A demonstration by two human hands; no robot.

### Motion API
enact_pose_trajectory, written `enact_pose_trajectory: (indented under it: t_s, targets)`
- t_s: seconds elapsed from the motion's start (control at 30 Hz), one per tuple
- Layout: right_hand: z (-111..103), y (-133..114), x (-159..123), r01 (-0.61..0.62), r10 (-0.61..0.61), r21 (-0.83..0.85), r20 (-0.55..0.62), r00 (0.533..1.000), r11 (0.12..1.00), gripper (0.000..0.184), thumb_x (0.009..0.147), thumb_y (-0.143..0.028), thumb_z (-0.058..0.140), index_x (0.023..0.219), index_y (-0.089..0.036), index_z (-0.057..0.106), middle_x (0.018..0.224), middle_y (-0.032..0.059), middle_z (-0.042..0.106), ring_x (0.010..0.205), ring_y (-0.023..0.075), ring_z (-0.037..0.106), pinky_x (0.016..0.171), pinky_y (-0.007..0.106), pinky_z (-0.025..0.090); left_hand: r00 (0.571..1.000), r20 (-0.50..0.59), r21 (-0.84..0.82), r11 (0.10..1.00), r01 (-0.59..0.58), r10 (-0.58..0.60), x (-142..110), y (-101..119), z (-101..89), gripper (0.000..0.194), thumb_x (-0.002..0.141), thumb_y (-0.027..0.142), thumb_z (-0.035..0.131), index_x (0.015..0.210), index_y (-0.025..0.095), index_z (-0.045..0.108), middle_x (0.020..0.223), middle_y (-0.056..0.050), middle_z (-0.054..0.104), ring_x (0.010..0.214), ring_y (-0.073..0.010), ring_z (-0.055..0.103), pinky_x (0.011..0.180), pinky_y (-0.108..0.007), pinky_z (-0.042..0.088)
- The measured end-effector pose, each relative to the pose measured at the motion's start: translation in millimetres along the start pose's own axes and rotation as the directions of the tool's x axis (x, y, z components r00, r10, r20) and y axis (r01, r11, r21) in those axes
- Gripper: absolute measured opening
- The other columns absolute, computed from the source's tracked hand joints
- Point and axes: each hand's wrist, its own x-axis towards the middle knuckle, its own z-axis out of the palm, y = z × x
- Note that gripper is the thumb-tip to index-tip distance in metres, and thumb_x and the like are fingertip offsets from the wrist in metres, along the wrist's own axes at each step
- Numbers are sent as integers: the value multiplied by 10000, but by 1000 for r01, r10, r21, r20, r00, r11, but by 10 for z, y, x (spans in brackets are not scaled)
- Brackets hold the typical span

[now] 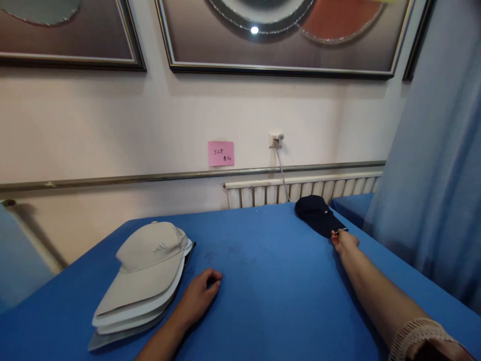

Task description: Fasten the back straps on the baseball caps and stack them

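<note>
At the far right of the blue-covered table (pixel 259 281), my right hand (pixel 343 241) pinches the brim of a dark navy baseball cap (pixel 314 213). The cap lies on the cover with a small light logo on its front. My left hand (pixel 201 293) rests on the table, fingers loosely curled, thumb apart from the index finger, holding nothing. Beside it on the left is a stack of baseball caps, with a beige cap (pixel 154 265) on top. Beneath it show white brims (pixel 145 321) and a grey brim (pixel 108 338). The lower crowns are mostly hidden.
Behind the table a white radiator (pixel 259 193) and a metal rail (pixel 169 177) run along the wall. A plugged socket (pixel 276 140) has a hanging cord. A pink note (pixel 221 153) is on the wall. A blue curtain (pixel 424 150) hangs at the right.
</note>
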Motion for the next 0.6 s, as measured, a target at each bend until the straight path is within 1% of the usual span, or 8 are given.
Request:
enact_pose_trajectory:
  t_s: [0.1,0.2,0.4,0.53,0.6]
  targets:
    - [-32,-17,-32,-71,71,-21,-7,997,997,332,930,-329,583,1218,-165,559,1211,90,588,1013,220,615,845,424,539,1000,2,18,1000,-15,15,-1,-5,-4,229,781,355,493,881,191,618,936,-52,693,929,-228,622,829,-321,454]
    - [-34,-35,-55,-102,102,-27,13,995,994,329,930,-328,583,1215,-165,560,1205,89,591,1006,217,617,839,419,541,1000,8,33,999,-23,22,-3,-3,-12,230,787,353,488,885,190,616,946,-49,690,922,-222,622,828,-317,451]
    - [-20,-33,-59,-92,92,-23,31,995,996,322,931,-324,583,1207,-159,562,1177,85,601,971,206,627,808,399,552,1000,3,40,999,-29,29,6,-12,-2,211,781,324,489,887,190,613,944,-51,687,922,-227,621,855,-335,447]
    - [-34,-23,-58,-65,66,-17,31,997,998,286,938,-307,577,1176,-149,571,1101,70,624,876,171,643,725,338,570,1000,10,43,999,-28,28,9,-19,7,206,790,314,487,900,192,612,954,-52,685,937,-227,616,881,-345,441]
    - [-43,-11,-75,-45,46,-17,27,999,999,257,940,-285,575,1153,-140,575,1038,58,639,798,146,648,662,296,574,999,14,51,998,-30,30,6,-15,7,193,791,306,488,888,192,609,939,-49,683,923,-224,615,874,-341,442]
